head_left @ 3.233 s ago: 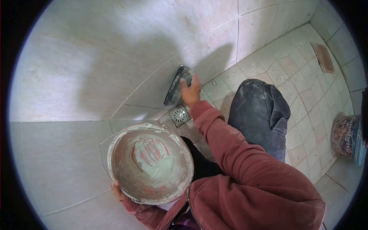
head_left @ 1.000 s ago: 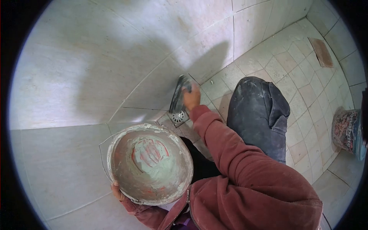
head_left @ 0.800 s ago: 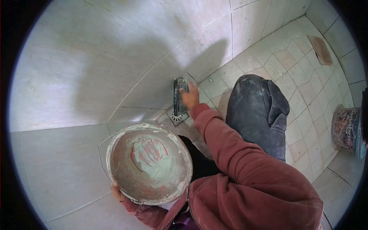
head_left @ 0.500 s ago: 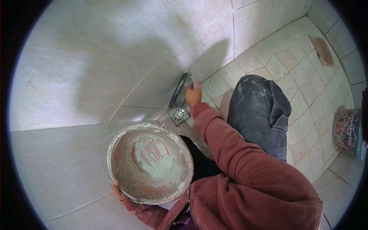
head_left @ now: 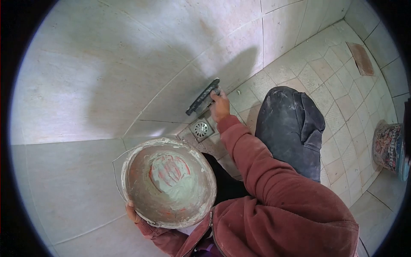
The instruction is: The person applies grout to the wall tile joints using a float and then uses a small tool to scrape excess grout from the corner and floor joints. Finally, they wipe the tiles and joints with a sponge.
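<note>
My right hand [head_left: 221, 105] grips a grout float [head_left: 202, 97] with a long dark blade. The blade lies slantwise along the foot of the tiled wall [head_left: 167, 77], just above a round metal floor drain [head_left: 201, 129]. At the lower left, my left hand [head_left: 132, 212] is closed over the rim of a bucket [head_left: 205, 197]. Pale greenish-white grout [head_left: 171, 175] is smeared over the inside and bottom of this bucket, and dried residue coats its rim. A thin wire handle [head_left: 114, 175] hangs at its left side.
My dark-trousered knee [head_left: 289, 128] is bent over the patterned floor tiles [head_left: 334, 103], right of my arm. A plastic tub [head_left: 387, 145] with a printed side stands at the right wall. Near the far right corner lies a brown rectangular piece [head_left: 360, 58].
My right hand has shifted the grout float slightly up and right, away from the drain, and its blade has turned. My left hand stays on the bucket.
</note>
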The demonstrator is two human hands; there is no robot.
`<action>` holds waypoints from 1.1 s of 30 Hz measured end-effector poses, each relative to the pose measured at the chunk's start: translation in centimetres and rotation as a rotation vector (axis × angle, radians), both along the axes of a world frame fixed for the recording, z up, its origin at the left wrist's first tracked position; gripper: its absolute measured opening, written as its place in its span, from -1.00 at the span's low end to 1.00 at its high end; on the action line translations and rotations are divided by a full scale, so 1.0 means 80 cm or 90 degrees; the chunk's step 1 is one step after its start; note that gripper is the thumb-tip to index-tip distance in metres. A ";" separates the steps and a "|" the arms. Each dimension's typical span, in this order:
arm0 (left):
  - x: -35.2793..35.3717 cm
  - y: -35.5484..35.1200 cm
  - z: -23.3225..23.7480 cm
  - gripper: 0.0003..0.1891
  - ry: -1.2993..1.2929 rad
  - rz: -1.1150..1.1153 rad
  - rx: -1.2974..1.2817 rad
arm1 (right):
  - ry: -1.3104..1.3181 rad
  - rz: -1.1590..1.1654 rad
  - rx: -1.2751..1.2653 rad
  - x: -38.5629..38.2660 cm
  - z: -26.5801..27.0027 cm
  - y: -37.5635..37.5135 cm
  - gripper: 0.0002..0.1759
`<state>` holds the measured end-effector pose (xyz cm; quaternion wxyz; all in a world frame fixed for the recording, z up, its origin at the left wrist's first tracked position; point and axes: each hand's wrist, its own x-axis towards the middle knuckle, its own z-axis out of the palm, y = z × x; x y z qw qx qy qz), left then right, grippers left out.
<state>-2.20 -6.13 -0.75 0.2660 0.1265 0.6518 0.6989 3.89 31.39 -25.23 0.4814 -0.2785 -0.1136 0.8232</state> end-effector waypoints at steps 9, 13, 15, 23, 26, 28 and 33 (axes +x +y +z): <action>-0.009 -0.001 -0.001 -0.52 0.006 0.106 -0.037 | -0.133 0.060 0.227 -0.014 0.012 -0.050 -0.57; -0.003 0.002 0.000 -0.53 0.014 0.071 -0.016 | -0.286 0.011 0.103 0.010 -0.036 -0.039 -0.56; 0.001 -0.001 0.001 -0.54 0.018 0.053 -0.010 | -0.363 -0.094 0.132 0.008 -0.033 -0.020 -0.52; 0.005 0.010 0.000 -0.54 -0.018 0.103 0.018 | -0.565 -0.006 0.269 0.000 -0.029 -0.003 -0.48; 0.009 0.007 0.006 -0.53 -0.040 0.084 0.014 | -0.578 -0.017 0.204 -0.005 -0.028 -0.012 -0.49; 0.005 0.012 0.004 -0.53 -0.035 0.068 0.018 | -0.665 0.052 0.197 0.001 -0.028 -0.015 -0.51; 0.002 0.001 0.000 -0.52 -0.025 0.128 0.007 | -0.478 -0.062 0.200 -0.014 -0.023 -0.012 -0.47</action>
